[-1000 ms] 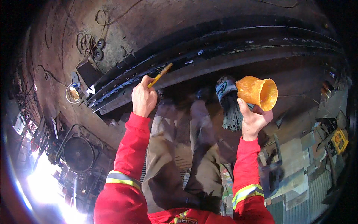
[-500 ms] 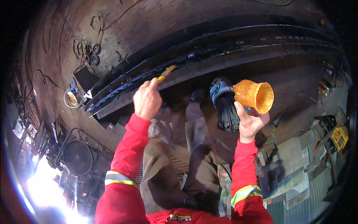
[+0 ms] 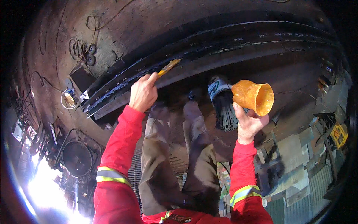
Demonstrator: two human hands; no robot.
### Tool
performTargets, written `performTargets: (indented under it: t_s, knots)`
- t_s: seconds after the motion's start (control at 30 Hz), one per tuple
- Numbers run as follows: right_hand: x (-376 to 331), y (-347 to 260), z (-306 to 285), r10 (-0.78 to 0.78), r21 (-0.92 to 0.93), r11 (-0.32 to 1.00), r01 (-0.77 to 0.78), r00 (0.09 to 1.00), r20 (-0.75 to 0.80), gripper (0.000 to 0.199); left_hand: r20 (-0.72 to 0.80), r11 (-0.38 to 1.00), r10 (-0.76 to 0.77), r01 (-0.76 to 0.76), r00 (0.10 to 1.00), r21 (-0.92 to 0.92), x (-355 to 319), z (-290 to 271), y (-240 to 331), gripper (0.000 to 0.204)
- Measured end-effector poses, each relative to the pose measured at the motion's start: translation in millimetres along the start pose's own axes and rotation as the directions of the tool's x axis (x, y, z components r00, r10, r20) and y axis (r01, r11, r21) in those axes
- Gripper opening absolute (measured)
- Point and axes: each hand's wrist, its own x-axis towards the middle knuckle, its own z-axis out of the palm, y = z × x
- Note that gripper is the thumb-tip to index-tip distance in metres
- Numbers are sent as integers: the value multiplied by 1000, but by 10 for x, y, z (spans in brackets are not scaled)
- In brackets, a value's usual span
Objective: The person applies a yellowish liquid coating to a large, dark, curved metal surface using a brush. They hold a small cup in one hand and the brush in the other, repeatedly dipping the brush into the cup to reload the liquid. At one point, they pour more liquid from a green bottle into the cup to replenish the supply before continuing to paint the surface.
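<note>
My left hand (image 3: 143, 92) grips the yellow handle of a paintbrush (image 3: 170, 65), whose bristle end points up and right over the near side of a long dark metal beam (image 3: 209, 65). I cannot tell whether the bristles touch it. In my right hand (image 3: 250, 123) rests an orange, paint-smeared cup (image 3: 250, 96), held from below with its mouth turned to the right; its contents do not show. Wet-looking shiny streaks run along the beam's left part.
A bucket full of dark flat strips (image 3: 225, 112) stands just left of the cup. Coiled cable (image 3: 77, 48) and small wheels lie at far left, near a black box (image 3: 82, 77). Sheet pieces (image 3: 294, 160) and a yellow case (image 3: 339, 136) are at right. A round fan-like object (image 3: 77, 158) stands left.
My left hand has shifted slightly left and down, and the brush now lies at a lower angle with its tip farther right. The right hand and cup have hardly moved.
</note>
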Motion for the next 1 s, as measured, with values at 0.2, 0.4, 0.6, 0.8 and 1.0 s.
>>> performTargets:
  t_s: [0.2,0.4,0.6,0.8,1.0]
  knots:
    - [-28,-8,29,-6,-52,999,7,1000,29,49,-42,944,-303,306,952,127,-409,-140,-320,24]
    - [-20,-127,178,-12,-60,998,16,998,63,45,-74,959,-283,283,956,-15,-249,-7,-7,16]
    - [-18,-176,204,-54,-87,994,66,990,129,47,-19,972,-220,221,975,85,-407,-73,41,27]
    - [-21,-210,121,-40,-112,992,55,991,130,52,-12,969,-209,209,978,136,-16,21,169,20]
    - [-24,-196,60,-41,-106,993,52,994,106,55,-49,999,-29,31,998,40,305,134,544,19]
